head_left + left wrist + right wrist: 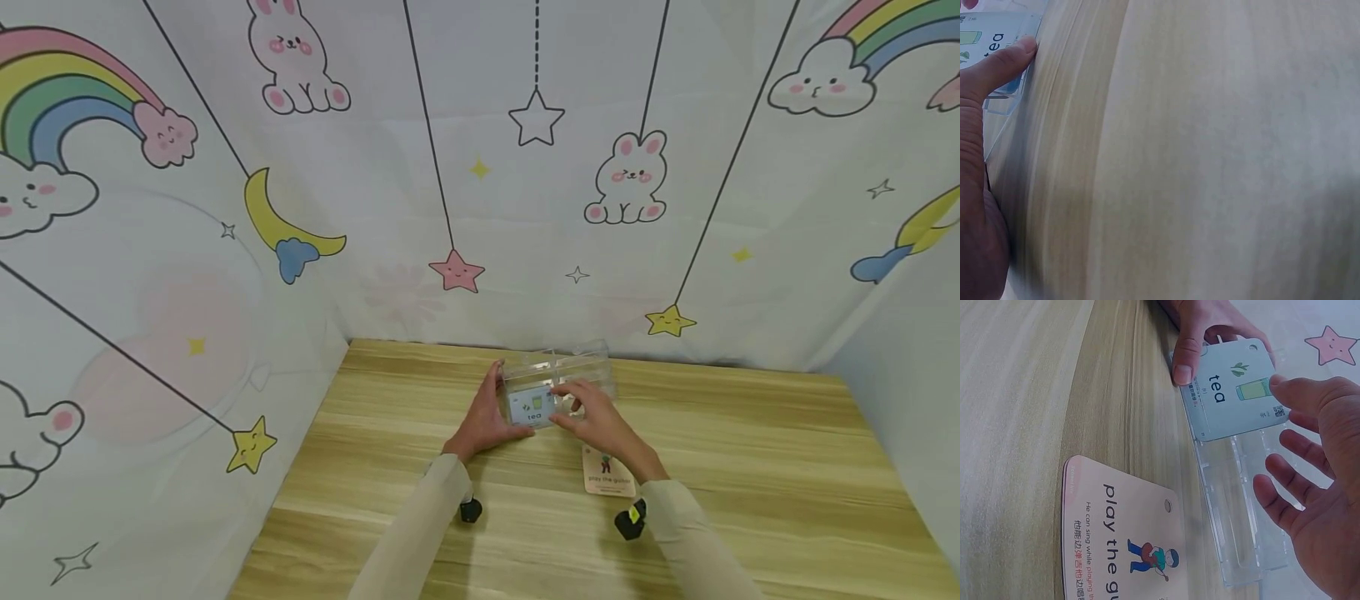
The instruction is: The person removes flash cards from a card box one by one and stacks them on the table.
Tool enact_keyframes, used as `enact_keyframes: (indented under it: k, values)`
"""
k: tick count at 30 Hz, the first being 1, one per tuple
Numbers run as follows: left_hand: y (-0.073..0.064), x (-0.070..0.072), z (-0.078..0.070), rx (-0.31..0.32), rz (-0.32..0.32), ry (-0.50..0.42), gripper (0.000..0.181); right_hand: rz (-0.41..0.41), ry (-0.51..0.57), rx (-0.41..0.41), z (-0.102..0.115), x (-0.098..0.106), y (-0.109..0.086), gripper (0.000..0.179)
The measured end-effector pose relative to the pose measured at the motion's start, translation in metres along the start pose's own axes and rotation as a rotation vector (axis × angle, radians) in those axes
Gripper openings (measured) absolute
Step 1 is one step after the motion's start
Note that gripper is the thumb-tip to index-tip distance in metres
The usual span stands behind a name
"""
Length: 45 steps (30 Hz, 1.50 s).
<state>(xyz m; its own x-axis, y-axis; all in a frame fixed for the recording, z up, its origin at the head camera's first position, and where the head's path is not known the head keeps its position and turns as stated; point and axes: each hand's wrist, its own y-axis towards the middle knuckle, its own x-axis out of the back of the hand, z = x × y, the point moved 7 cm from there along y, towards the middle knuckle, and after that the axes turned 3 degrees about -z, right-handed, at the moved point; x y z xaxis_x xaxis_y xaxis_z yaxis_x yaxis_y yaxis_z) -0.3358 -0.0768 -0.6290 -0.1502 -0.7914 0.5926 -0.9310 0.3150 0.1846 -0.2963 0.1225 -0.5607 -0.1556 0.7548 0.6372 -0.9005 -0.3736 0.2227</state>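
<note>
Near the far edge of the table (pixel 750 467), the left hand (pixel 482 423) grips the clear box (pixel 1244 550), long axis left to right, probably light and brittle. At its left end the tea card (pixel 1232 394), word upright to the person, looks slick, best taken by its edges. The right hand (pixel 600 423) has fingers spread beside it; contact unclear.

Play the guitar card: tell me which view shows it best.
The right wrist view. The play the guitar card is large there, its player and Chinese text clear, though the bottom frame edge crops it. The head view shows it small and partly covered; the left wrist view not at all.
</note>
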Motion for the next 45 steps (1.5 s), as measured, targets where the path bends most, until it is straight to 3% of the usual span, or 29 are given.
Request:
enact_keyframes:
  k: [12, 20, 25, 45]
  values:
    - [0.000, -0.001, 0.000, -0.003, -0.004, -0.005, 0.138, -0.031, 0.030, 0.015, 0.000, 0.002, -0.002, 0.034]
    - [0.000, 0.000, -0.001, -0.008, -0.009, 0.006, 0.138, -0.003, 0.109, -0.034, 0.000, -0.003, -0.002, 0.031]
    - [0.000, 0.000, -0.001, -0.004, -0.005, 0.017, 0.138, 0.009, 0.139, -0.007, 0.000, -0.006, -0.001, 0.024]
    - [0.001, -0.001, -0.001, -0.013, -0.002, 0.027, 0.138, -0.033, 0.077, 0.065, 0.012, 0.000, 0.006, 0.027]
